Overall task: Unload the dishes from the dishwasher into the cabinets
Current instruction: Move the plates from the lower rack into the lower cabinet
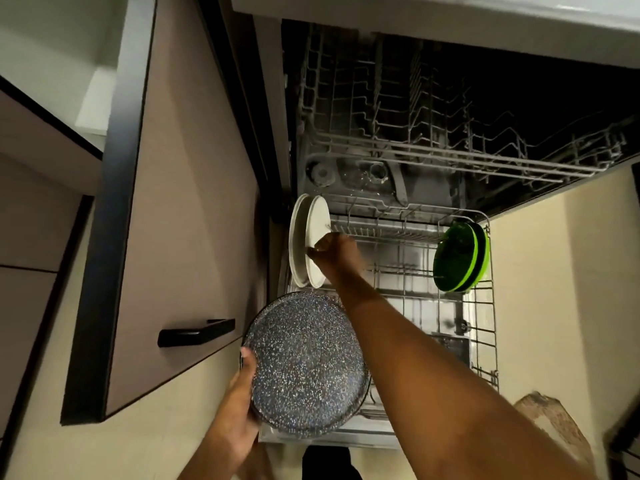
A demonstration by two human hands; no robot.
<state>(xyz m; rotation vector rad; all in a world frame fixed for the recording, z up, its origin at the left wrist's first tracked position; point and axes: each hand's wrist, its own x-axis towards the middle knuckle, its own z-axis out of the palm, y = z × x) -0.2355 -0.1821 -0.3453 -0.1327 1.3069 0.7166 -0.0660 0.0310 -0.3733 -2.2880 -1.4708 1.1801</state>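
Note:
The dishwasher stands open with its lower rack point(483, 327) pulled out. Two white plates point(313, 230) stand upright at the rack's far left. My right hand point(334, 251) reaches across and its fingers pinch the edge of the nearer white plate. My left hand point(239, 407) grips a dark speckled plate point(306, 368) by its left rim, held tilted above the rack's near left corner. Green plates point(457, 259) stand upright on the rack's right side.
The upper rack point(433, 147) juts out above, with nothing visible in it. An open cabinet door point(180, 209) with a black handle point(195, 332) hangs at the left, close to the speckled plate. Beige floor lies to the right of the rack.

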